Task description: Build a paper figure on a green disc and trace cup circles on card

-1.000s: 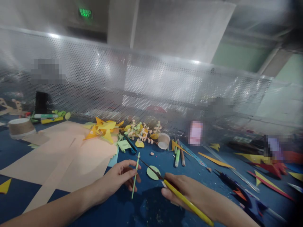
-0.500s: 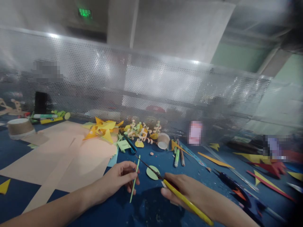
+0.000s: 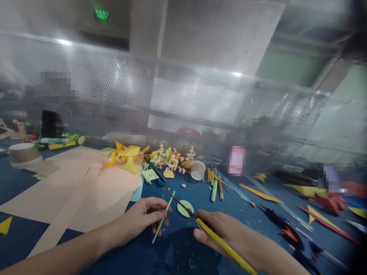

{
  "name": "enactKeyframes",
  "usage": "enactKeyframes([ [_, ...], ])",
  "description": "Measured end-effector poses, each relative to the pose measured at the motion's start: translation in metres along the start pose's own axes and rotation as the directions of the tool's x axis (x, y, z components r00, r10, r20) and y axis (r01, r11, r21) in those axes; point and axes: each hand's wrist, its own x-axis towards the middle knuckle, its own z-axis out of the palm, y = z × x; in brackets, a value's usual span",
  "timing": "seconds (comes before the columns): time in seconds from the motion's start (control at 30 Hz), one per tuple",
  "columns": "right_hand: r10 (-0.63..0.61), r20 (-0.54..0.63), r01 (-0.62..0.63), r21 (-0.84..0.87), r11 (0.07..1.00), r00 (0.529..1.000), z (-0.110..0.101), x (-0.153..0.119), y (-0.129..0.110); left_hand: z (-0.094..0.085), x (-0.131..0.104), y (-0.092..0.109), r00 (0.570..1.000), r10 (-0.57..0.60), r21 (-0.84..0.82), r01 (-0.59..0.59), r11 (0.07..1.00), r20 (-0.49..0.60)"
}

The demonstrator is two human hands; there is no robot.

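Note:
My left hand [image 3: 150,215] pinches a thin light-green strip [image 3: 158,231], apparently paper, which slants between thumb and fingers. In my right hand [image 3: 213,225] is a yellow-handled tool [image 3: 222,240] with a thin dark pointed end; its exact kind is unclear. That end reaches up and left, beyond the top of the strip. Under it on the blue table lies a light-green paper disc [image 3: 183,207], partly covered by the tool.
Peach paper sheets [image 3: 94,194] spread to the left. Behind are yellow paper cut-outs [image 3: 126,156], curled paper pieces [image 3: 172,160] and a tape roll [image 3: 197,170]. Markers [image 3: 214,190] lie right of centre, with a dark blue glue gun [image 3: 298,236] farther right. A perforated screen [image 3: 183,99] stands behind.
The strip in my left hand has tilted, its top end leaning farther right and its lower end shifting left. My right hand and the tool have moved slightly left.

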Motion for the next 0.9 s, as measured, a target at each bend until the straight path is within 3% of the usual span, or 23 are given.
enactKeyframes([
  [0.33, 0.016, 0.051, -0.017, 0.015, 1.000, 0.999, -0.0017, -0.0005, -0.0046, -0.0012, -0.0001, -0.0032, 1.000, 0.008, 0.016, -0.008, 1.000, 0.029],
  [0.9, 0.009, 0.017, -0.009, 0.017, 1.000, 1.000, -0.0007, 0.0017, -0.0032, -0.0021, 0.0000, -0.0036, 1.000, -0.005, 0.030, 0.004, 1.000, 0.020],
])
